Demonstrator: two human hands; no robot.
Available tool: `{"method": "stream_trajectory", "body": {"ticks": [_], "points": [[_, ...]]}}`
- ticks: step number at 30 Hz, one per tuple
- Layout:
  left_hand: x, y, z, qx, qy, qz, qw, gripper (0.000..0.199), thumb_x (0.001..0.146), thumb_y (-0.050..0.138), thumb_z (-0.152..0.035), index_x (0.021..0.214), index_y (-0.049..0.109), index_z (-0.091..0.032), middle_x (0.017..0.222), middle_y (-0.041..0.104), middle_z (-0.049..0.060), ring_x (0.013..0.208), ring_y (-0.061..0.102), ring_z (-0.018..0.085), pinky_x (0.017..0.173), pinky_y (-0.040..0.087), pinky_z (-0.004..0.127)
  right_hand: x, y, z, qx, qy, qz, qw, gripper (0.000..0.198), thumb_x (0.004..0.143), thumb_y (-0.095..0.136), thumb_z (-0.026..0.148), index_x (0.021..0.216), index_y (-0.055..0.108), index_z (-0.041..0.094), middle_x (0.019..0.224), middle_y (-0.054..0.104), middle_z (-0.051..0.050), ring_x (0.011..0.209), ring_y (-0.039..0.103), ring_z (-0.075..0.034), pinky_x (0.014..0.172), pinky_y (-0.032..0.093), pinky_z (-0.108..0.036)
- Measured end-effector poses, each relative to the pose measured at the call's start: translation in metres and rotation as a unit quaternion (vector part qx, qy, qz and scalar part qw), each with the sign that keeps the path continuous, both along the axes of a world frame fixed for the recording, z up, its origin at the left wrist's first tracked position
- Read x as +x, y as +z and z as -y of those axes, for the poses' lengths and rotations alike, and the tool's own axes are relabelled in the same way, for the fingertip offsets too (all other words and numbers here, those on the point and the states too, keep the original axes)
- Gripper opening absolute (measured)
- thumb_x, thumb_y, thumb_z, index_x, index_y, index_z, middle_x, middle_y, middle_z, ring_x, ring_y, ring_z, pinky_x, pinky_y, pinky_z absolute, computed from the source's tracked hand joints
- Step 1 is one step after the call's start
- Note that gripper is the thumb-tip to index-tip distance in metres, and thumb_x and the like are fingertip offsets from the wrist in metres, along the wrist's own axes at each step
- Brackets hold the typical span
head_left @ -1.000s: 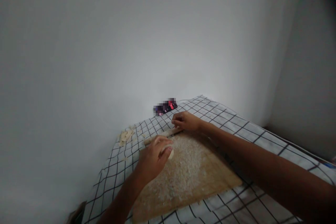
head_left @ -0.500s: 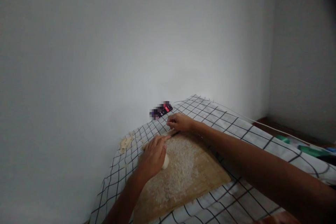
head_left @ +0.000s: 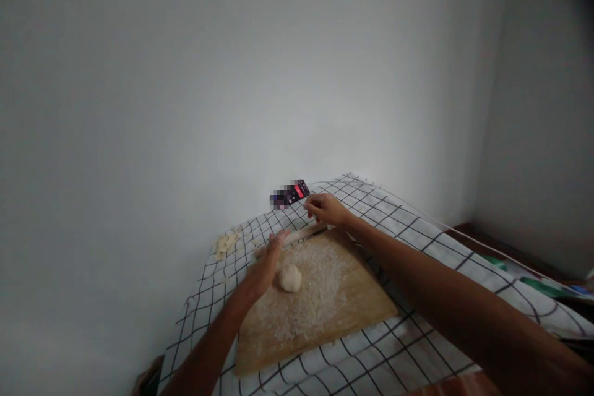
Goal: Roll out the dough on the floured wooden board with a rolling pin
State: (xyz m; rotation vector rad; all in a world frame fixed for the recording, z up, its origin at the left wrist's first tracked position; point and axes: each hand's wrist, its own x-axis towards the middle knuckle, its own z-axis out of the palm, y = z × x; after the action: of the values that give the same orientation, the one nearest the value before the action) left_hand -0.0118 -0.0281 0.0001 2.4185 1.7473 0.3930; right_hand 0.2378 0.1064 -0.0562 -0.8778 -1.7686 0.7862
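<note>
A dough scrap (head_left: 225, 242) lay at the left. The left hand (head_left: 266, 263), fingers straight and together, touched the rolling pin (head_left: 297, 236), just beside the dough ball (head_left: 290, 278) on the floured board (head_left: 334, 315). The right hand (head_left: 326, 208) curled on the pin's far end; its grip was unclear. A pixelated item (head_left: 289, 193) lay behind.

A pale, round dough ball (head_left: 290, 278) sat on the floured wooden board (head_left: 325, 315). A wooden rolling pin (head_left: 297, 237) lay along the board's far edge.
</note>
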Motion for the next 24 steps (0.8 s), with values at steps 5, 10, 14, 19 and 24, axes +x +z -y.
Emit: {"method": "stream_trajectory", "body": {"ticks": [5,10,14,19,24], "points": [[0.006,0.029,0.02,-0.017,-0.01,0.006,1.0,0.052,0.118,0.035,-0.047,0.123,0.079,-0.018,0.134,0.08,0.015,0.131,0.074,0.03,0.119,0.056,0.046,0.0,-0.003,-0.004,-0.004,-0.01,-0.009,1.0,0.024,0.105,0.06,0.03,0.086,0.07,0.021,0.077,0.08,-0.001,0.055,0.068,-0.012,0.057,0.048,-0.022],[0.004,0.015,0.051,-0.056,-0.039,-0.046,0.997,0.028,0.108,0.061,-0.042,0.125,0.074,-0.024,0.133,0.079,0.01,0.128,0.073,0.031,0.115,0.055,0.046,-0.003,-0.001,-0.004,0.013,-0.002,0.015,1.0,0.026,0.106,0.06,0.029,0.083,0.07,0.021,0.077,0.08,-0.001,0.057,0.069,-0.012,0.059,0.049,-0.022],[0.009,0.006,0.061,-0.046,-0.032,-0.026,0.998,0.032,0.098,0.075,-0.038,0.127,0.068,-0.025,0.133,0.075,0.01,0.124,0.072,0.03,0.11,0.057,0.044,-0.004,0.002,-0.002,0.003,0.002,0.018,1.0,0.024,0.107,0.061,0.03,0.087,0.071,0.02,0.079,0.081,-0.001,0.055,0.068,-0.012,0.058,0.048,-0.022],[0.021,-0.001,0.063,-0.029,-0.021,-0.027,0.999,0.017,0.111,0.053,-0.041,0.11,0.06,-0.027,0.121,0.073,0.009,0.111,0.074,0.027,0.099,0.057,0.043,-0.004,0.005,0.002,0.006,-0.005,0.032,0.999,0.026,0.108,0.062,0.026,0.085,0.071,0.02,0.077,0.08,0.0,0.057,0.069,-0.011,0.061,0.046,-0.021],[0.021,-0.002,0.047,-0.008,0.008,0.037,0.999,0.025,0.114,0.039,-0.041,0.1,0.055,-0.027,0.095,0.072,0.003,0.092,0.072,0.024,0.087,0.054,0.037,-0.003,0.007,0.003,0.008,-0.005,0.033,0.999,0.025,0.108,0.062,0.023,0.085,0.07,0.02,0.077,0.08,0.0,0.058,0.069,-0.011,0.063,0.046,-0.021]]}}
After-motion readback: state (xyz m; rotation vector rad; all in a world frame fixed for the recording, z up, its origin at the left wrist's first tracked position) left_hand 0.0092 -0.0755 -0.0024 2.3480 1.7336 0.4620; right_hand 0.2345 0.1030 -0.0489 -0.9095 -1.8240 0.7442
